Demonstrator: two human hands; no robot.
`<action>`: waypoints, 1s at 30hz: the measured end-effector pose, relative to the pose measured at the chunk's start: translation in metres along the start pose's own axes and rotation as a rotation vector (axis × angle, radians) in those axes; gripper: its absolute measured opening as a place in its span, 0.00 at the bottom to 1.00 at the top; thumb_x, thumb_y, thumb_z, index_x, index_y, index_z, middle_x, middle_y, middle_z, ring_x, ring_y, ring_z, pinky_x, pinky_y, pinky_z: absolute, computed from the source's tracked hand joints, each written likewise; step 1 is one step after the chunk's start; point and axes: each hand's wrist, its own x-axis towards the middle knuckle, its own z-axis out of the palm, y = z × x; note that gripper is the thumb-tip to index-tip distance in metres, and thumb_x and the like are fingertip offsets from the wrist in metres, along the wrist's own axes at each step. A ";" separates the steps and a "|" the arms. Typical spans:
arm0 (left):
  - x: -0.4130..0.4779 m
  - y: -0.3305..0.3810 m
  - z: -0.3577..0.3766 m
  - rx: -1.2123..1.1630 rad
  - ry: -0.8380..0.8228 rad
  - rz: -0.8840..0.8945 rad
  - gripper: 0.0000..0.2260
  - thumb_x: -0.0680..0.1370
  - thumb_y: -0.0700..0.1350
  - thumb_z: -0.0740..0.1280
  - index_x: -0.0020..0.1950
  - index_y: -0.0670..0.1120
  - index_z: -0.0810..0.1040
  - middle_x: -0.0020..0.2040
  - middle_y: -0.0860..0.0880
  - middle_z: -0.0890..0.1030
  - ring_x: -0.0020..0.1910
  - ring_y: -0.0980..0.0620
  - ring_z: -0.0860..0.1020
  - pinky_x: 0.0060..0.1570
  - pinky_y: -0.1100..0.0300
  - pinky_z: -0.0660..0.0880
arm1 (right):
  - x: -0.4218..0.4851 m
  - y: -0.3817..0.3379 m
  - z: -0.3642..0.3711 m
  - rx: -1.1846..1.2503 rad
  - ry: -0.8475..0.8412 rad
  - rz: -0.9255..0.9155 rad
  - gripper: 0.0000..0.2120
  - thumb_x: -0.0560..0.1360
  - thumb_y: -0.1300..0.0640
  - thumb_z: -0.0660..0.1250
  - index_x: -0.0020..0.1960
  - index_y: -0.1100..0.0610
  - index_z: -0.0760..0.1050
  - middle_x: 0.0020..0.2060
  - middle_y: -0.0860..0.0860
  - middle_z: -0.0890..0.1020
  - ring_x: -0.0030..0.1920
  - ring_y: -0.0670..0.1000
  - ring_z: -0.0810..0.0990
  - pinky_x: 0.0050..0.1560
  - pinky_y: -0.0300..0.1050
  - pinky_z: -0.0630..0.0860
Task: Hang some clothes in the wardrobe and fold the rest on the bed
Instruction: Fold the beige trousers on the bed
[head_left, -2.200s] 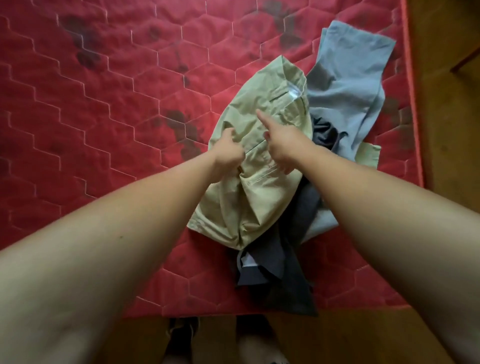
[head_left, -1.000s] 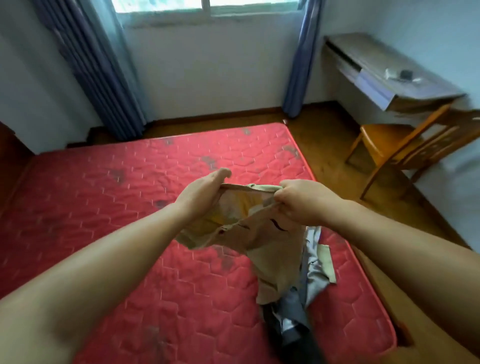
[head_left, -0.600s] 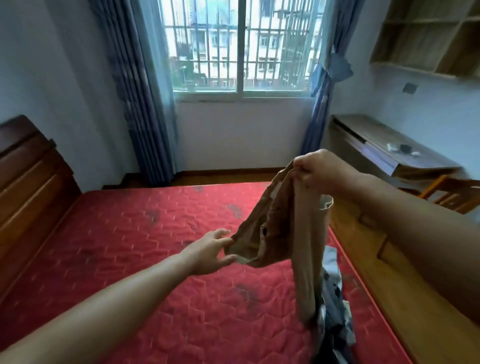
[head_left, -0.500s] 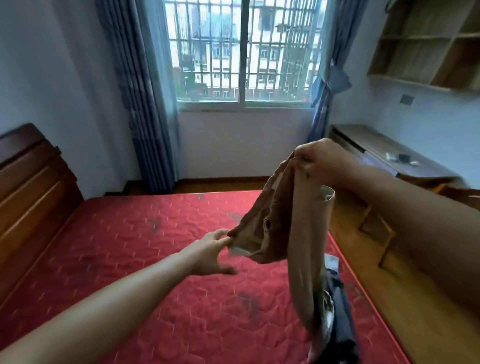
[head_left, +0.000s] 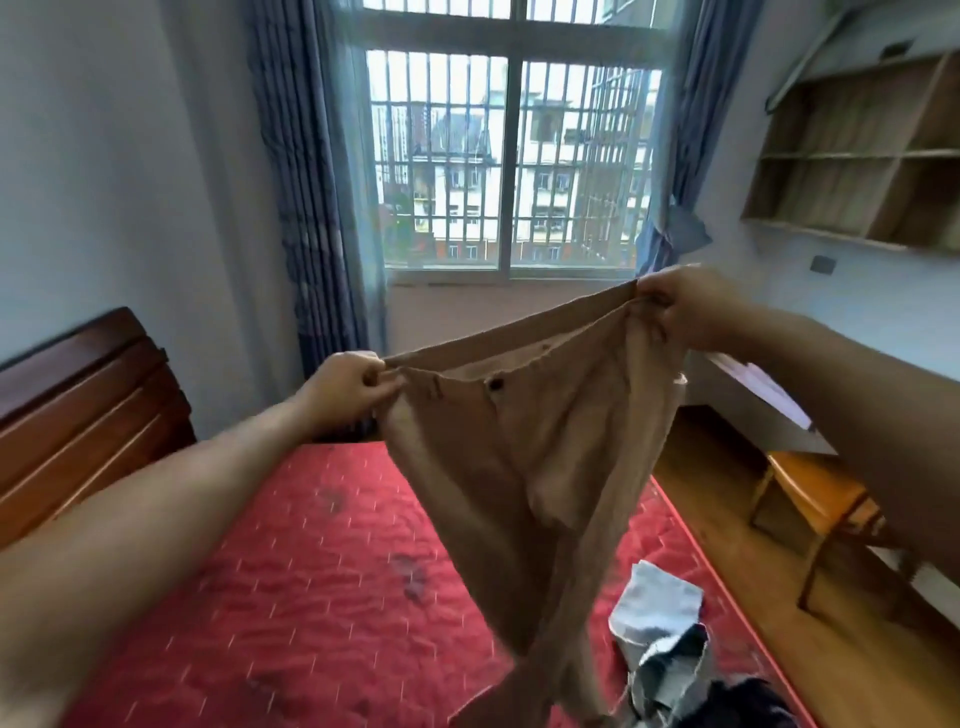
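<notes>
The tan trousers (head_left: 524, 467) now hang spread by the waistband above the bed (head_left: 291, 597); half a second ago they drooped from one hand; the left hand (head_left: 348, 387) and right hand (head_left: 685, 306) each pinch a waist corner; ready for folding, I judge; a clothes pile (head_left: 670, 660) lies beneath, crowding the landing spot; a chair (head_left: 815, 499) stands beside.

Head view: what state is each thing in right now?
tan trousers, held up by the waistband, legs hanging above the bed
left hand, pinches one waistband end
right hand, grips the other end, higher
clothes pile, crumpled, unfolded on the bed
curtains, drawn aside
</notes>
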 end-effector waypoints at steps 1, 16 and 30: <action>0.010 0.002 -0.026 -0.001 0.057 -0.011 0.19 0.77 0.47 0.74 0.30 0.46 0.70 0.30 0.48 0.72 0.31 0.49 0.72 0.34 0.54 0.64 | 0.003 0.001 -0.006 0.000 0.018 0.018 0.19 0.75 0.66 0.65 0.63 0.53 0.81 0.55 0.57 0.84 0.54 0.60 0.79 0.57 0.55 0.78; 0.016 -0.007 -0.195 0.154 -0.061 0.053 0.19 0.69 0.58 0.76 0.33 0.46 0.75 0.28 0.55 0.72 0.28 0.59 0.68 0.34 0.56 0.67 | 0.039 -0.008 0.018 0.656 0.126 0.143 0.10 0.80 0.57 0.68 0.40 0.55 0.80 0.35 0.52 0.82 0.37 0.52 0.80 0.38 0.43 0.76; -0.002 -0.020 -0.175 -0.007 -0.046 0.040 0.04 0.79 0.46 0.71 0.46 0.55 0.85 0.43 0.58 0.84 0.43 0.59 0.81 0.43 0.67 0.77 | 0.029 -0.018 0.016 0.954 0.153 0.107 0.09 0.81 0.58 0.67 0.44 0.53 0.82 0.29 0.43 0.80 0.31 0.42 0.78 0.31 0.39 0.76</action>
